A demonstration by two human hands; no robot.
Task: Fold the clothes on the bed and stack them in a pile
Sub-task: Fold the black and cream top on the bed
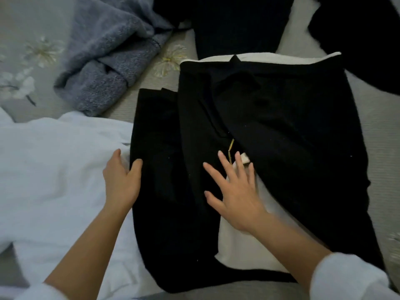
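The black garment (pixel 281 137) is spread on the bed (pixel 378 148) and is pressed flat by the right hand (pixel 236 191), whose fingers are straight and splayed, with nothing clasped; its white lining (pixel 236 241) is exposed under and just behind that palm. The garment's folded left edge is touched by the left hand (pixel 121 180), thumb laid on the black cloth, but whether the edge is pinched cannot be told. A white garment (pixel 54 169) lies just outside the left hand, and a grey sweater (pixel 104 61) well beyond it.
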